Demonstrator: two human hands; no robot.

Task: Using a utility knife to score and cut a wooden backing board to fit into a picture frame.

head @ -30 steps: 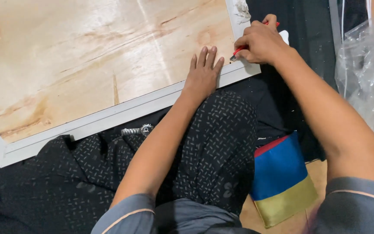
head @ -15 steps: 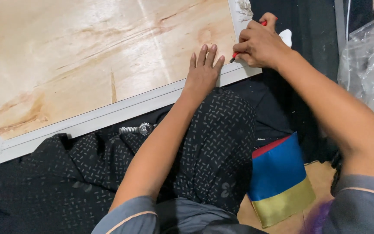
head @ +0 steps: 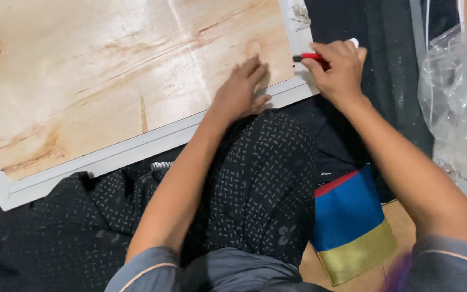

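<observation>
Pressing pale streaked wooden board (head: 125, 70), white frame (head: 152, 141), left hand (head: 240, 92)

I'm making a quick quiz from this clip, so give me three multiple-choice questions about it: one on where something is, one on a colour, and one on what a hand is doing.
1. Where does the left hand rest?
A. On the plywood panel near its lower right corner
B. On the clear plastic bag
C. On the folded cloth

2. What colours does the folded cloth beside the knee show?
A. Green and white
B. Red, blue and yellow
C. Black and orange

3. What is the right hand doing?
A. Lying open and empty
B. Gripping a red tool at the white frame
C. Holding the plastic bag

Answers: 1 A, the palm lies flat on the wood just inside the frame edge. 2 B, a red strip, a blue band and a yellow band show. 3 B, the fingers are closed round the red tool, whose tip points at the frame corner.
</observation>
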